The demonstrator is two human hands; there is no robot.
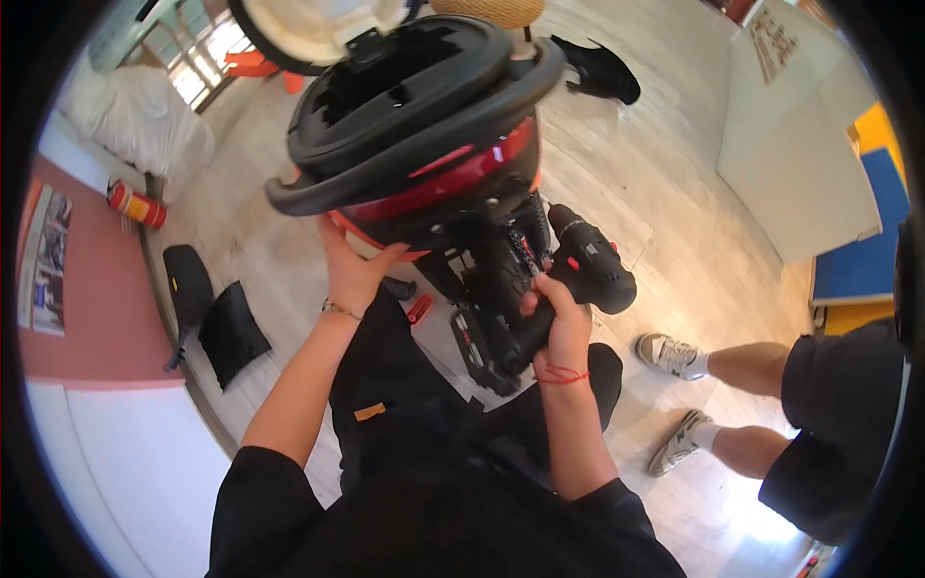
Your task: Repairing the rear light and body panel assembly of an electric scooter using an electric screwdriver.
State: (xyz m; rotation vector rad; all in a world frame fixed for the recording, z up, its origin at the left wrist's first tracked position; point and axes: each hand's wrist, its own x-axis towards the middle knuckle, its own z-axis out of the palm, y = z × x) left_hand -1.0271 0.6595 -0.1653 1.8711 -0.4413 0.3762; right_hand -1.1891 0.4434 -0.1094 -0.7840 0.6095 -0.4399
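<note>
The rear of an electric scooter point(434, 183) stands before me, with a black grab rail curving around its tail and a red tail light on the back. Its seat point(328, 24) is tipped up over an open black storage bin point(405, 72). Against the tail's lower left edge, my left hand point(355, 265) grips the panel, thumb spread along the underside and fingertips hidden behind it. My right hand point(567, 323) is wrapped around the handle of a black cordless drill point(599, 265). The drill's nose points up and left, beside the scooter's rear frame; its bit is not clearly visible.
Loose black panels point(234, 332) lie on the floor at left, another black panel point(597, 72) beyond the scooter. A red cylindrical object point(419, 308) is by my knee. Another person's legs point(742, 371) stand close at right. A fire extinguisher point(137, 204) is by the left wall.
</note>
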